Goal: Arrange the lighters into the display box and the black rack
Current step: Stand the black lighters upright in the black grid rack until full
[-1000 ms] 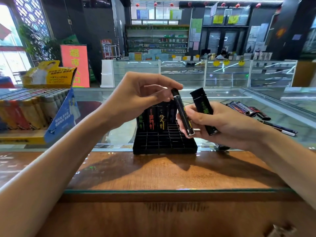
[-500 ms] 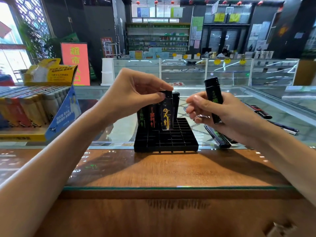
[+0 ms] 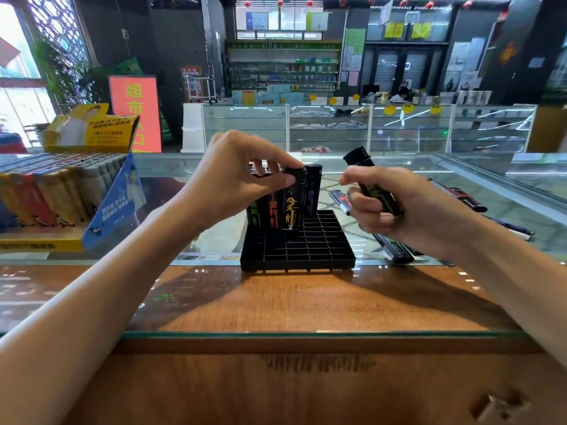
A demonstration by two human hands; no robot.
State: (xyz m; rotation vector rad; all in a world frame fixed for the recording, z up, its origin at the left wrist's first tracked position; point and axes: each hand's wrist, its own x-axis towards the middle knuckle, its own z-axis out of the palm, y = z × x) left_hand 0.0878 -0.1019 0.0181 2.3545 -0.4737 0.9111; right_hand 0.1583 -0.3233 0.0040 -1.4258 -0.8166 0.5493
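A black rack (image 3: 319,246) with a grid of slots sits on the glass counter in front of me. Several black lighters stand in its far rows. My left hand (image 3: 242,185) pinches the top of a black lighter with a yellow mark (image 3: 291,210), which stands upright in a slot. To the right of the rack, my right hand (image 3: 395,210) grips another black lighter (image 3: 366,176), tilted with its cap up. The display box (image 3: 61,194) at the left holds several coloured lighters.
Several loose lighters (image 3: 460,197) lie on the glass to the right of the rack, one (image 3: 339,200) just left of my right hand and another (image 3: 395,251) below it. Wooden counter edge runs along the near side. Shop cabinets stand behind.
My left hand took the slanted lighter from beside my right hand and set it upright into the rack. My right hand raised its lighter and moved a little right.
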